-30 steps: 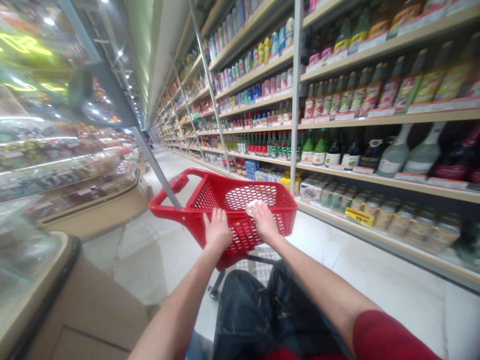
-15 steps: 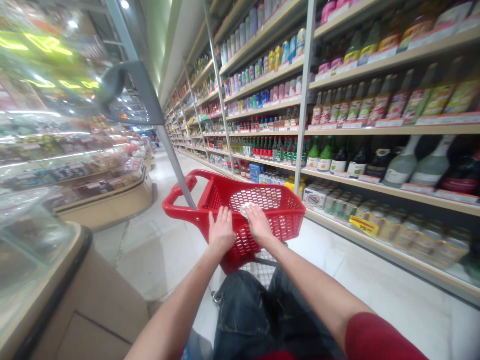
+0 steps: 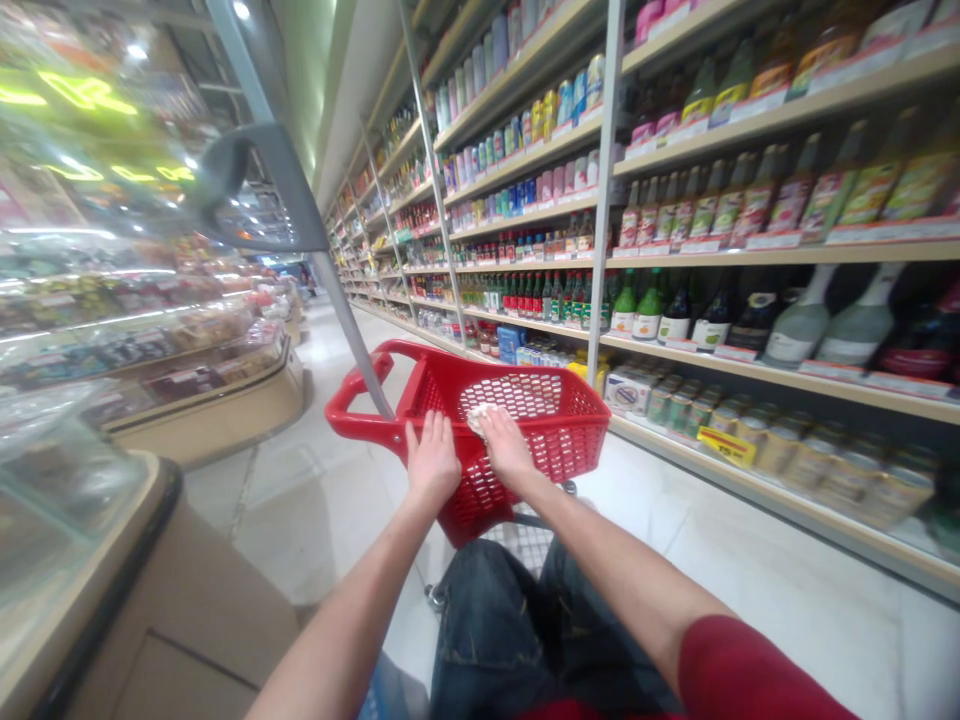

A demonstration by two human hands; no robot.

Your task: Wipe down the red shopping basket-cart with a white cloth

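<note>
A red plastic shopping basket cart point(image 3: 555, 450) stands right before my knees, its mesh walls full of holes. My left hand point(image 3: 433, 455) lies on the near rim with fingers stretched out, holding nothing. Further right along the same rim, my right hand point(image 3: 508, 447) presses a crumpled white cloth or tissue point(image 3: 478, 416) against the basket's edge. Its fingers partly cover the white piece. The grey metal pole point(image 3: 345, 310) of the cart rises to the upper left and carries a dark grey handle point(image 3: 262, 190).
Shelves with bottles point(image 3: 720, 205) and cans line the right side, with a yellow price tag point(image 3: 726, 446) low down. At left stands a rounded display counter point(image 3: 217, 400) with packaged goods. A pale tiled floor point(image 3: 285, 500) runs between them.
Both hands have slid a little to the left along the basket's rim, the right one taking the white piece with it. The basket has stayed in nearly the same place.
</note>
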